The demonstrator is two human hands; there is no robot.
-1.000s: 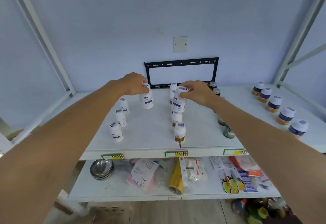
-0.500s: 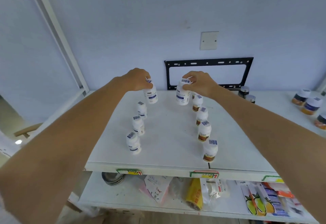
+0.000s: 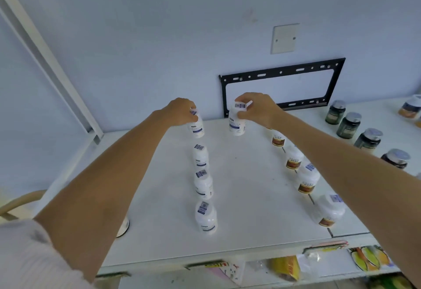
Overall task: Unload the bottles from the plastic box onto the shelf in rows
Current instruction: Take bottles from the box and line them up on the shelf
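Note:
My left hand (image 3: 182, 112) grips the cap of a white bottle with a blue label (image 3: 196, 128) at the far end of the left row on the white shelf (image 3: 246, 197). Three more blue-label bottles (image 3: 204, 185) stand in line in front of it. My right hand (image 3: 256, 108) grips the top of another white blue-label bottle (image 3: 237, 123) near the back wall. A row of white bottles with orange-brown labels (image 3: 306, 180) runs under my right forearm. The plastic box is out of view.
Dark jars with silver lids (image 3: 348, 125) line the shelf at the right. A black wall bracket (image 3: 281, 88) hangs behind the shelf. A white frame post (image 3: 45, 54) slants at the left. Packets (image 3: 284, 268) lie on the lower shelf.
The camera has moved closer and swung left. Both hands stay on their bottles near the shelf's back, and the right bottle now stands further left of the orange-label row.

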